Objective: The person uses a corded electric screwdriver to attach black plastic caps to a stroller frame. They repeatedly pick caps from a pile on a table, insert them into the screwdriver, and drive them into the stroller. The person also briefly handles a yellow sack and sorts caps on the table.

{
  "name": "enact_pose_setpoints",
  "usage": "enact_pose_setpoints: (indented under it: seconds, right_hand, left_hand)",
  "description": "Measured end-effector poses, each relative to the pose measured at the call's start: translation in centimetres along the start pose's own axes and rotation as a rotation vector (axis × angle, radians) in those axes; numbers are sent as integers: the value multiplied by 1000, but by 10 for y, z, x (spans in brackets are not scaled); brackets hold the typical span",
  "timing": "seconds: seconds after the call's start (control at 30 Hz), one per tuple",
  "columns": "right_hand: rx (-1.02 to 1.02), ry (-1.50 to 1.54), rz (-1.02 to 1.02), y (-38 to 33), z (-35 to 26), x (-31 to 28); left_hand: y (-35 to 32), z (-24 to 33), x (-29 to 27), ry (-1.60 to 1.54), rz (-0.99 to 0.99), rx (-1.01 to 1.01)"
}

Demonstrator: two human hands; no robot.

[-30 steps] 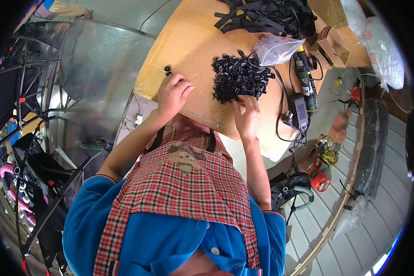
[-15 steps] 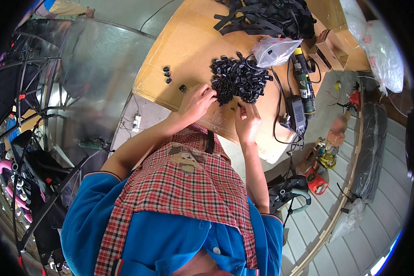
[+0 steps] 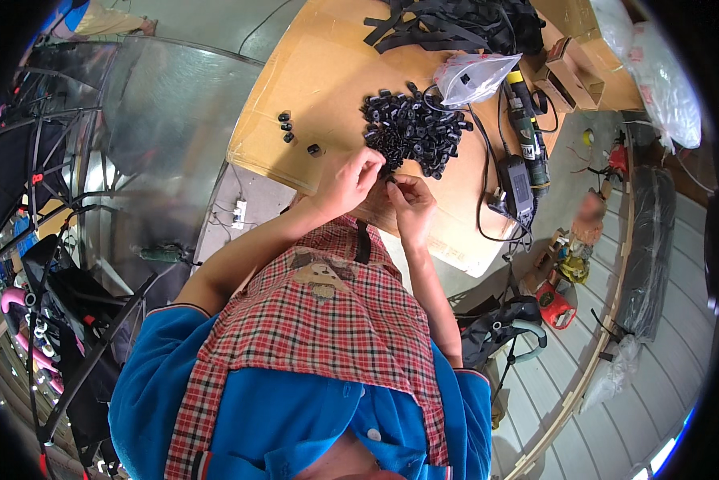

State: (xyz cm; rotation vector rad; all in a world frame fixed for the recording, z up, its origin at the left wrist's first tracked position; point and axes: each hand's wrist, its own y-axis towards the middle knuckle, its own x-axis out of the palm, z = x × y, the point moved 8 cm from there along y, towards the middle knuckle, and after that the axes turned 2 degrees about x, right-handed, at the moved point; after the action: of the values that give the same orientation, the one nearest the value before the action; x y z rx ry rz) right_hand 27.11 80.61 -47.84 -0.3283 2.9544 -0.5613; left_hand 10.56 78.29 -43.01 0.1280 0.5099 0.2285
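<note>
A heap of small black plastic parts (image 3: 423, 132) lies on the cardboard-covered table (image 3: 327, 72) in front of me. At the heap's near left edge is my left hand (image 3: 347, 182), its fingers closed in a pinch; whatever sits between the fingertips is hidden. Close beside it, my right hand (image 3: 413, 204) pinches a small black plastic part (image 3: 390, 180) between thumb and fingers. The fingertips of both hands nearly meet. To the left, apart from the heap, lie a single black part (image 3: 313, 150) and a short row of similar parts (image 3: 286, 126).
Black straps (image 3: 463, 24) are piled at the far edge. An open plastic bag (image 3: 475, 78) touches the heap's far side. Right of it lie a green power tool (image 3: 527, 132), a black adapter (image 3: 517, 188) with its cable, and a cardboard box (image 3: 569, 76). A metal sheet (image 3: 175, 104) stands at left.
My right hand has moved left from the heap's near edge toward my left hand, with a small black part in its fingers. My left hand has shifted slightly right.
</note>
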Motion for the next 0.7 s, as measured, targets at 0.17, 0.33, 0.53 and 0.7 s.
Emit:
enact_pose_setpoints:
  seconds: [0.17,0.33,0.53,0.7]
  right_hand:
    - [77,213,-108,-4,-2,11]
    - [107,312,-248,-9,-10,27]
    - [144,330,-423,-14,-7,39]
    - [352,406,-401,-23,2,48]
  left_hand:
    - [-9,16,-8,-233,-63,-106]
    - [-25,-2,-5,-407,-232,-264]
    - [-33,-9,-14,-564,-195,-257]
    - [-33,6,-31,-359,-199,-165]
